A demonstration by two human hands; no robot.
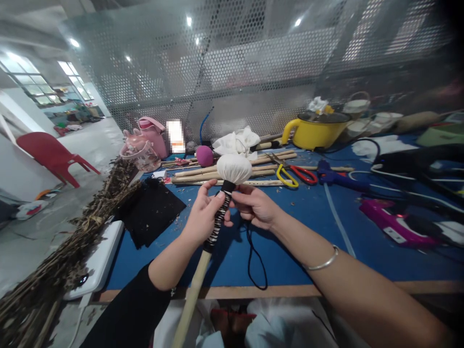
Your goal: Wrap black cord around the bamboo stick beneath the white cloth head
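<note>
A wooden stick slants up from below the table edge and ends in a round, gathered white cloth head. Its upper part is wrapped in white with black cord wound around it, and a solid black band circles the neck. My left hand is closed around the wrapped part, thumb on top, just below the head. Beside the neck, my right hand is closed in a pinch on a black cord, which dangles in a loop over the blue table.
Behind lie bare sticks, scissors with yellow and red handles, a purple egg-shaped item and a yellow pot. A blue glue gun and magenta power strip are right; black cloth and dried stalks left.
</note>
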